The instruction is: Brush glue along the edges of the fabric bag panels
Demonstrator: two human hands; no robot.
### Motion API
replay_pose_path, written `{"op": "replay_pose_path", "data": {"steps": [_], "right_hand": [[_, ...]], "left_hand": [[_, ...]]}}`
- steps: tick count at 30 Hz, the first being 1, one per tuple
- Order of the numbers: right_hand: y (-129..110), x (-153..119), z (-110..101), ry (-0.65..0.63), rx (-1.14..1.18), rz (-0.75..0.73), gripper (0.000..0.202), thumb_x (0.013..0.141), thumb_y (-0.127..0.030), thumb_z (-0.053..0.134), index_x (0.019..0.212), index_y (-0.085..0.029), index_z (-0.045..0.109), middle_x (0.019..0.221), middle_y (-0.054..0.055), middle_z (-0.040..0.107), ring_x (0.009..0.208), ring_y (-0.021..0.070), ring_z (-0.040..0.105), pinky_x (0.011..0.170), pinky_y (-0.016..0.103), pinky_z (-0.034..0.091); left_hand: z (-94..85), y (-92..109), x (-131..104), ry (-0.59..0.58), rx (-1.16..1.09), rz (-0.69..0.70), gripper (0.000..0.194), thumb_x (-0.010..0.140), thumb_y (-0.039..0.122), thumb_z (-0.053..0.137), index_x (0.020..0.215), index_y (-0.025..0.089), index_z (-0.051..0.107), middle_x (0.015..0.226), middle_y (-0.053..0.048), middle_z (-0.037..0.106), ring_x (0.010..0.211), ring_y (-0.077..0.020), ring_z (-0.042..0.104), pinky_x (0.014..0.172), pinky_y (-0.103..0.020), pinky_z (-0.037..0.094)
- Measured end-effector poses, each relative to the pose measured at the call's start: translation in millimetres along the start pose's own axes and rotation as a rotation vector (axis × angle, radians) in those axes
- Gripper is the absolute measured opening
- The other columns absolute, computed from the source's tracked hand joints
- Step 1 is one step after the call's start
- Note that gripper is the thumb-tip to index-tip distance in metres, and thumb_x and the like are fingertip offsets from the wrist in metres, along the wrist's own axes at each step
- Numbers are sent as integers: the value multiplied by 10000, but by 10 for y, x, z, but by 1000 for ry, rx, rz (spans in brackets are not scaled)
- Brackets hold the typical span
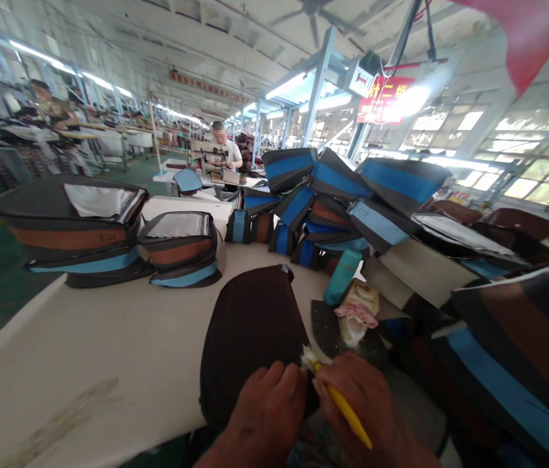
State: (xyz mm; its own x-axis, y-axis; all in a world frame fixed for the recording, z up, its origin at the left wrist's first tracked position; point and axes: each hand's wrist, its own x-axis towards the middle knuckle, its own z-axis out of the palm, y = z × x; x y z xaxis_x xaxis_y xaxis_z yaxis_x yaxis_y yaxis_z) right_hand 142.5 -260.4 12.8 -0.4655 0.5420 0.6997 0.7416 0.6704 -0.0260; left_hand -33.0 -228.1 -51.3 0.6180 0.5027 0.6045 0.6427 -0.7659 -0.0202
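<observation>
A dark brown, rounded fabric panel (252, 325) lies on the pale worktable (157, 351) in front of me. My left hand (271, 403) is closed on the panel's near right edge, fingers curled and the thumb hidden. In my right hand (359, 393) is a brush (345, 406) with a yellow handle and frayed whitish bristles. Its bristles are at the panel's right edge, close to my left knuckles; whether they touch it I cannot tell. Beyond my right hand, a crumpled pale bundle with a pink band (357, 312) sits on a dark flat piece (327, 331).
A teal bottle (343, 276) stands tilted behind the bundle. Stacked bag bodies with brown and blue stripes (74, 234) stand at the back left. Blue-striped pieces (337, 179) are heaped at the back, and more (512, 364) crowd the right. A co-worker (228, 153) sits farther off.
</observation>
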Motion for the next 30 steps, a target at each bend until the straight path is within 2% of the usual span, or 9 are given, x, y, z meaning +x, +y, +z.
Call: {"op": "replay_pose_path", "data": {"steps": [3,6,9,12,16,22,26,28,30], "right_hand": [[84,-66,32,98,-144,-17,143,901,-75,520,1020,-138,569,782,67,656,689,190,620,671,340,525],[118,-111,-20,294,-154,174,139,903,-140,575,1039,-154,599,852,73,673,764,187,644,695,302,528],[84,-110,-118,456,24,449,82,909,-200,589,978,-199,633,806,36,655,698,159,629,599,248,504],[88,-97,-234,607,282,559,49,874,-224,649,903,-218,689,747,18,661,596,138,599,528,224,488],[157,-107,-305,595,600,659,88,817,-305,736,833,-219,748,693,43,688,533,160,610,503,253,528],[66,-130,-89,671,888,1093,256,734,-434,795,703,-195,709,672,35,640,513,161,583,423,248,483],[-10,-142,78,582,1001,1252,262,692,-420,828,737,-191,710,693,41,649,534,174,593,437,264,491],[-39,-139,182,558,1065,1308,291,689,-449,822,777,-195,711,596,19,610,479,169,562,413,267,473],[-78,-113,288,567,1114,1329,301,721,-474,787,814,-201,699,483,-24,519,425,154,511,403,260,455]], "left_hand": [[-14,-8,-10,40,12,21,144,837,92,548,950,170,590,751,1,580,634,-182,541,524,-337,369],[-107,-95,-4,126,35,44,235,866,79,471,1057,128,598,746,-21,588,624,-176,538,545,-321,391],[-252,-268,15,243,85,6,245,894,75,450,1076,118,609,709,-25,584,601,-163,526,563,-307,409],[-376,-501,2,337,64,-80,231,918,109,471,1095,130,617,722,-30,592,609,-152,538,575,-282,434],[-382,-879,-101,360,-126,-304,169,929,224,550,1066,177,636,862,-38,630,741,-144,618,666,-238,500],[-156,-1370,-406,319,-308,-629,196,905,384,563,885,210,650,874,-16,608,775,-156,628,678,-249,520],[-127,-1375,-671,370,-219,-818,315,851,486,599,1020,222,630,980,-32,592,748,-167,603,617,-273,525],[-160,-1285,-804,408,-191,-939,391,823,521,626,1065,216,593,940,-23,590,711,-168,598,607,-282,526],[-196,-1171,-927,398,-240,-1000,339,854,511,591,1033,224,574,861,1,603,696,-168,615,628,-282,533]]}}
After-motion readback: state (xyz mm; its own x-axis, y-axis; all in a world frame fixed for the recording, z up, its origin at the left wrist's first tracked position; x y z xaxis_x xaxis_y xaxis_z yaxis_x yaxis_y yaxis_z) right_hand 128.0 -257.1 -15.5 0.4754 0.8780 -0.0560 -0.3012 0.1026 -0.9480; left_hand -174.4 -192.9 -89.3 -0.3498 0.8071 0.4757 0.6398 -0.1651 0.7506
